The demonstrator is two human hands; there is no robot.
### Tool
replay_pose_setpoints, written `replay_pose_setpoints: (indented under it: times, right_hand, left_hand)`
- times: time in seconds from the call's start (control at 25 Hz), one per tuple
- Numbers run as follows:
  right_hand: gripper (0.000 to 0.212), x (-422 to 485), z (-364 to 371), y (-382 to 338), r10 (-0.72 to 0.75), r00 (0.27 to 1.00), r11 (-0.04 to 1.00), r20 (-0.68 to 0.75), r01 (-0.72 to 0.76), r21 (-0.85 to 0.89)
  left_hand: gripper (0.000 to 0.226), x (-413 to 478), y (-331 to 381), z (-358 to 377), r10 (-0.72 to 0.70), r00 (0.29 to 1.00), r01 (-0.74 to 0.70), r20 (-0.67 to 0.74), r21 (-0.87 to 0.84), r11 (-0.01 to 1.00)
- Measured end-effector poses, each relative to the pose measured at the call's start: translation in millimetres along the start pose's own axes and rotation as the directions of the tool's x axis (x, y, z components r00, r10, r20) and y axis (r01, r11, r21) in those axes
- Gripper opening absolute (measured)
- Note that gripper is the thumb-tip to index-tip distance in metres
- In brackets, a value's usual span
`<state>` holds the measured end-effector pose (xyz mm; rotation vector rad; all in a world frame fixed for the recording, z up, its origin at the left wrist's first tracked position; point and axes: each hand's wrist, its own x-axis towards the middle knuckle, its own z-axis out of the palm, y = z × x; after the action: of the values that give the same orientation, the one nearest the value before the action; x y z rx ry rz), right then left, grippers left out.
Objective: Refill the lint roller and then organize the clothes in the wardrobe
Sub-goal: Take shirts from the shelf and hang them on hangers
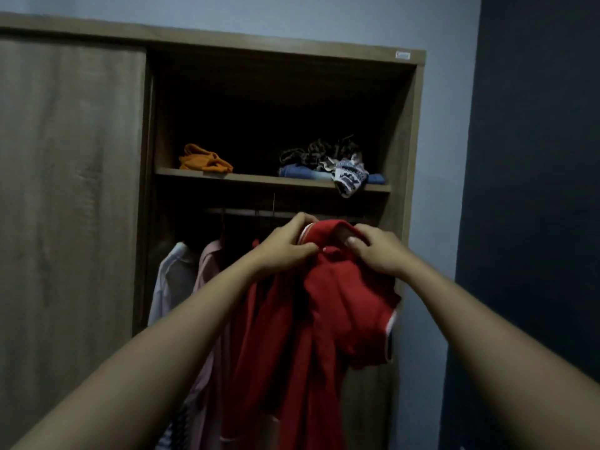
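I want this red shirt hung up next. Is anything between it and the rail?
Nothing visible blocks it. Both hands, left and right, hold the red collared shirt just below the dark hanging rail; the pale pink hanging shirt hangs further left.

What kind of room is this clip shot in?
Most likely a bedroom. An open wooden wardrobe holds shirts on a rail and loose clothes on a shelf, and both hands hold a red shirt up to it.
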<state>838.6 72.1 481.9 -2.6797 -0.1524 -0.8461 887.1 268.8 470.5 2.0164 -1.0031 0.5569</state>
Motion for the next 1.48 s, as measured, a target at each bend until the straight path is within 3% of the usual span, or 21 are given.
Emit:
replay_pose_setpoints:
  times: [0.2,0.32,0.48,0.52,0.6,0.72,0.8,0.92,1.0,1.08,1.16,1.28,1.4,1.48]
  right_hand:
    - [0.021,-36.1,24.6,7.8,-0.035,0.998,0.991,-0.059,0.042,0.127]
    - [0.020,-42.8,16.4,10.5,-0.068,0.995,0.987,-0.079,0.079,0.137]
    - [0.022,-60.8,7.1,10.8,-0.119,0.992,0.968,-0.033,0.124,0.220]
    - [0.027,-66.8,7.6,13.2,-0.129,0.992,0.957,0.010,0.122,0.263]
    - [0.035,-82.8,19.2,31.1,-0.143,0.984,0.955,0.110,0.108,0.277]
    - [0.035,-121.7,50.1,72.0,-0.099,0.960,0.990,0.263,0.068,0.126]
    - [0.033,-136.3,54.9,88.2,-0.087,0.960,0.980,0.266,0.035,0.197]
    - [0.048,-119.9,32.7,77.1,-0.115,0.971,0.957,0.208,0.052,0.286]
    - [0.052,-100.2,21.1,70.0,-0.079,0.977,0.964,0.199,0.024,0.266]
    - [0.044,-84.5,22.6,66.5,-0.006,0.977,0.985,0.214,-0.031,0.171]
    - [0.033,-75.1,34.9,63.8,0.067,0.937,0.995,0.343,-0.087,0.043]
    - [0.036,-65.5,51.1,58.2,0.156,0.835,0.986,0.527,-0.163,-0.033]
    - [0.037,-43.6,52.0,57.4,0.195,0.871,0.977,0.451,-0.212,-0.013]
    - [0.033,-24.3,53.3,55.3,0.213,0.887,0.975,0.410,-0.221,-0.029]
  left_hand:
    - [0.007,-30.6,-3.6,42.4,-0.133,0.991,0.125,-0.029,-0.189,0.974]
    - [0.026,-39.0,3.3,43.9,-0.066,0.998,0.066,-0.004,-0.043,0.997]
    - [0.010,-38.6,10.4,46.1,-0.024,0.999,0.031,-0.049,0.132,0.991]
    - [0.005,-39.5,9.4,49.9,-0.066,0.996,0.072,-0.055,0.104,0.992]
    - [0.009,-43.8,2.4,55.1,-0.186,0.980,0.178,-0.071,-0.108,0.978]
    - [0.016,-51.3,-25.7,49.0,-0.338,0.932,0.283,-0.129,-0.321,0.904]
    - [0.018,-61.1,-46.9,44.3,-0.387,0.915,0.349,-0.115,-0.254,0.902]
    - [0.020,-70.7,-71.2,41.3,-0.425,0.901,0.399,-0.091,-0.216,0.891]
    - [0.025,-67.5,-80.5,39.7,-0.407,0.908,0.387,-0.095,-0.179,0.905]
    - [0.045,-65.2,-82.0,39.4,-0.316,0.948,0.317,-0.035,0.041,0.948]
    - [0.054,-64.3,-89.2,44.6,-0.324,0.946,0.320,0.004,0.159,0.934]
    - [0.040,-57.8,-115.1,53.3,-0.366,0.927,0.336,0.081,0.248,0.908]
    - [0.027,-34.8,-133.8,50.7,-0.432,0.883,0.372,0.184,0.290,0.882]
    - [0.019,-9.2,-138.7,48.3,-0.436,0.831,0.363,0.347,0.255,0.896]
